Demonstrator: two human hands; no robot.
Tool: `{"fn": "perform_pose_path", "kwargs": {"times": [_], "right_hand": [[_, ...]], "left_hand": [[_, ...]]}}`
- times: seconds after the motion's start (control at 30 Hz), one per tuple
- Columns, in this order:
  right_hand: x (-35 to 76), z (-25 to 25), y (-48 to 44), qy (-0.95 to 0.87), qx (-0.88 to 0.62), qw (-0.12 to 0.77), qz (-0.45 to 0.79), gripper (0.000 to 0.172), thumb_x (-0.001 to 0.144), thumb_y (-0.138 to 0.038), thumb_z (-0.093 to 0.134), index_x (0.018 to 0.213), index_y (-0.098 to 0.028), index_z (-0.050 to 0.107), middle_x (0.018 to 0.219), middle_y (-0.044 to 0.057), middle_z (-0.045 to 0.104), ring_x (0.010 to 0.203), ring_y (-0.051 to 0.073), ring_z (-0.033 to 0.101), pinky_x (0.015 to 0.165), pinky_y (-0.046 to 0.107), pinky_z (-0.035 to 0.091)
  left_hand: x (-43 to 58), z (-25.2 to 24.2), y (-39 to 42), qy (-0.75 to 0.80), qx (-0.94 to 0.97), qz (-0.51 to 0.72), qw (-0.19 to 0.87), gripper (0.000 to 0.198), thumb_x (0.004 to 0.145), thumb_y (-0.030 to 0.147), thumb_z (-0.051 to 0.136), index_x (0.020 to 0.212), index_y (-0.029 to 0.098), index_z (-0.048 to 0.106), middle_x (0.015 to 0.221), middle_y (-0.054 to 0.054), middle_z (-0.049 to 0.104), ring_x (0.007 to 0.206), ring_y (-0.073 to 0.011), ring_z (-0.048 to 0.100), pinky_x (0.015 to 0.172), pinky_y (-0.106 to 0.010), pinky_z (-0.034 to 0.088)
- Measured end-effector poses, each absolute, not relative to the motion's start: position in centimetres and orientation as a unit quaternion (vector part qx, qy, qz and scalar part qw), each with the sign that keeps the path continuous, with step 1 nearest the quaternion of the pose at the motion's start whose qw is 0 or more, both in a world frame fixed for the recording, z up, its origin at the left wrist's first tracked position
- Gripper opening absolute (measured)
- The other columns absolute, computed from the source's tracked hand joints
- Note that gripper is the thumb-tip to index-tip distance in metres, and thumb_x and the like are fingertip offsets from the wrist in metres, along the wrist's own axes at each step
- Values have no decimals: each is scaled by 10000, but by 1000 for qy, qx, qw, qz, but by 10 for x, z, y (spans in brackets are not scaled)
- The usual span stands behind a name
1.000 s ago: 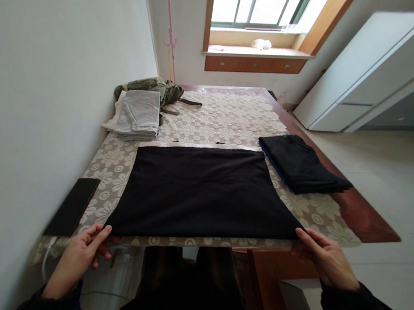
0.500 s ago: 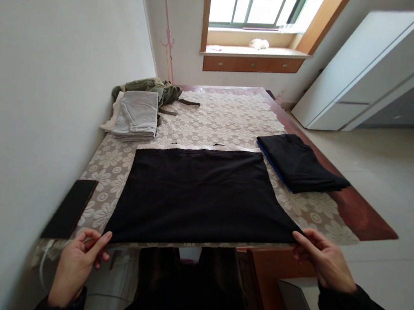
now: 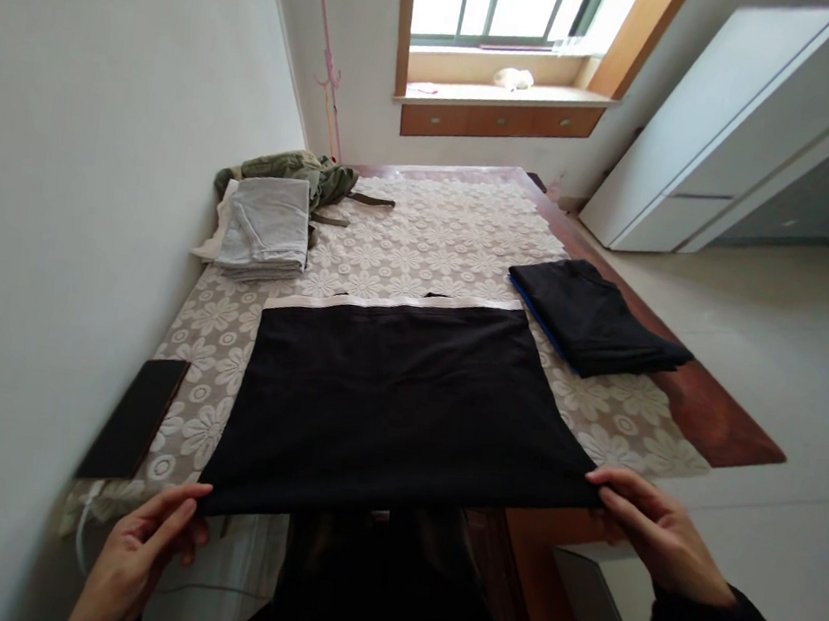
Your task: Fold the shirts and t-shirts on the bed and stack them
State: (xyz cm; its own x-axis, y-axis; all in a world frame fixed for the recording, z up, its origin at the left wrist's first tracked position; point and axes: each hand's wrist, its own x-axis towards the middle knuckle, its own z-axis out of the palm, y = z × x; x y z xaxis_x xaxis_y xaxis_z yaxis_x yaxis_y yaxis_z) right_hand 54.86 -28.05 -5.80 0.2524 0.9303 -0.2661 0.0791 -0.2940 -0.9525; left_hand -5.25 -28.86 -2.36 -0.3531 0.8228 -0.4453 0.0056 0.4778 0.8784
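A black garment point(image 3: 388, 403) with a white band along its far edge lies spread flat, its near edge pulled out past the table's front edge. At the near left corner, my left hand point(image 3: 148, 545) pinches the fabric between thumb and fingers. My right hand point(image 3: 659, 532) grips the near right corner the same way. Between the two hands the near edge is stretched fairly straight. The exact kind of garment cannot be made out.
The table wears a flowered lace tablecloth point(image 3: 424, 236). Folded dark clothes point(image 3: 595, 318) lie on the right, folded grey clothes point(image 3: 266, 227) at the back left beside a green backpack point(image 3: 303, 171). A flat black object point(image 3: 134, 417) rests at the left edge, against the wall.
Both hands have drawn the garment's near edge toward me, so it hangs further over the table edge. My hands are slightly further apart. The view has shifted slightly.
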Motion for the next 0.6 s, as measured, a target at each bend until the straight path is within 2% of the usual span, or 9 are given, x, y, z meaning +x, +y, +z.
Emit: {"fn": "perform_pose_path", "kwargs": {"times": [0.07, 0.13, 0.23, 0.3, 0.37, 0.47, 0.53, 0.6], "right_hand": [[555, -53, -279, -433, -658, 409, 460, 451, 688, -494, 889, 1037, -234, 770, 955, 75, 769, 779, 221, 707, 665, 291, 597], [558, -48, -275, -461, -659, 392, 447, 514, 681, -501, 890, 1119, -264, 762, 1091, 82, 773, 941, 267, 724, 806, 323, 610], [558, -44, -268, -488, -666, 400, 397, 506, 664, -568, 876, 1069, -283, 773, 1060, 71, 781, 979, 296, 723, 884, 368, 602], [557, -45, -265, -506, -678, 409, 341, 449, 667, -610, 855, 972, -288, 787, 1029, 60, 780, 984, 304, 715, 961, 410, 572], [554, -45, -262, -516, -684, 431, 282, 383, 718, -637, 806, 889, -295, 791, 977, 53, 770, 983, 309, 703, 1044, 462, 519], [549, -41, -259, -533, -658, 483, 223, 299, 801, -604, 749, 816, -309, 791, 953, 54, 729, 1020, 318, 679, 1107, 514, 458], [544, -35, -259, -555, -618, 512, 218, 236, 827, -547, 747, 795, -318, 793, 1046, 62, 712, 1106, 334, 659, 1123, 530, 445], [536, -27, -261, -564, -581, 542, 227, 195, 850, -499, 736, 773, -327, 787, 1200, 61, 695, 1241, 362, 609, 1149, 553, 423]], "left_hand": [[-55, -19, -287, 709, 340, 399, 471, 634, 521, 602, 913, 981, 195, 755, 745, -60, 758, 648, -233, 709, 532, -271, 569], [-53, -11, -283, 718, 373, 382, 446, 657, 503, 598, 919, 1016, 219, 761, 858, -73, 790, 789, -283, 752, 611, -297, 610], [-46, -2, -276, 745, 405, 360, 390, 636, 489, 649, 895, 960, 240, 771, 855, -67, 795, 792, -301, 752, 659, -341, 633], [-44, 0, -273, 757, 430, 357, 338, 573, 564, 683, 839, 933, 249, 774, 833, -57, 785, 727, -273, 736, 667, -343, 627], [-44, -1, -272, 756, 470, 367, 270, 482, 672, 679, 769, 909, 259, 771, 847, -50, 767, 744, -253, 727, 710, -337, 617], [-42, -2, -271, 721, 536, 404, 175, 364, 783, 628, 696, 820, 268, 734, 1019, -66, 739, 1012, -279, 719, 954, -385, 573], [-37, -1, -272, 691, 549, 439, 171, 341, 851, 604, 633, 813, 268, 678, 1109, -74, 733, 1201, -301, 665, 1109, -453, 482], [-28, -1, -276, 674, 542, 466, 184, 301, 916, 562, 569, 858, 272, 624, 1057, -72, 760, 1253, -299, 648, 1164, -513, 422]]}}
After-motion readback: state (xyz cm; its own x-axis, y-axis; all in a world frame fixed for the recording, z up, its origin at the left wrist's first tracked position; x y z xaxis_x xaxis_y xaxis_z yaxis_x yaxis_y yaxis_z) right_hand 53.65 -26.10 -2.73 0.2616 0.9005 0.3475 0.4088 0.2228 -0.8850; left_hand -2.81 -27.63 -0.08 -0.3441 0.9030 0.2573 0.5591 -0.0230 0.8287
